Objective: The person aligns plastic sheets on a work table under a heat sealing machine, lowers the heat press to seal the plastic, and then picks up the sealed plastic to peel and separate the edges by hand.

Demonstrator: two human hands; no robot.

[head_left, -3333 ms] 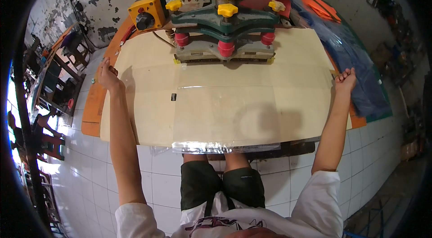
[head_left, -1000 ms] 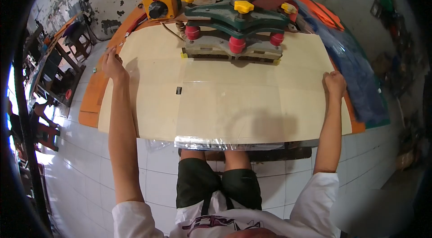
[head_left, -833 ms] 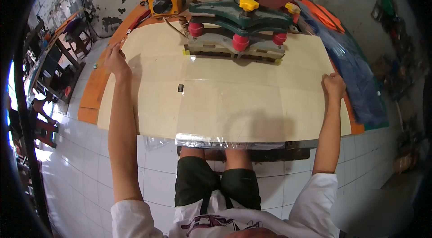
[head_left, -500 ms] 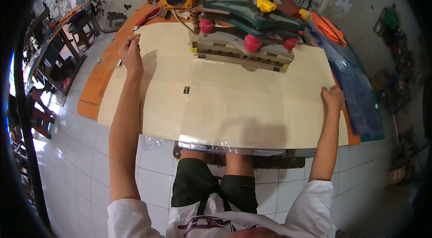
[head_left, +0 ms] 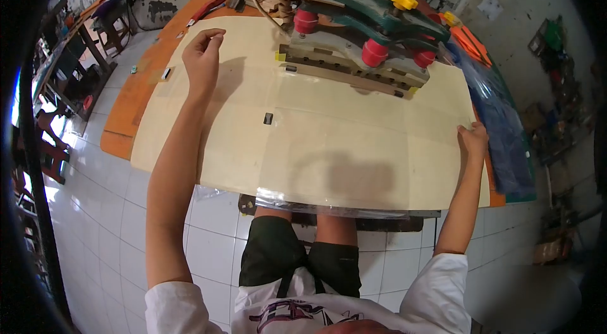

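I judged layout complete: the clear sheet (head_left: 316,151) lay flat on the pale board (head_left: 240,144), the press head (head_left: 354,62) apparently raised. My left hand (head_left: 202,59) hung above, fingers curled, nothing visible inside; my right hand (head_left: 474,139) met the board's edge, grip indeterminable.

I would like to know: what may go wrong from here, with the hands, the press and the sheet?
Pinching: the left hand is left of the press; it might get caught if it went underneath while the press lowered.

Slipping: the clear plastic hangs past the front edge of the sheet, so it could perhaps be snagged and pulled out of place.
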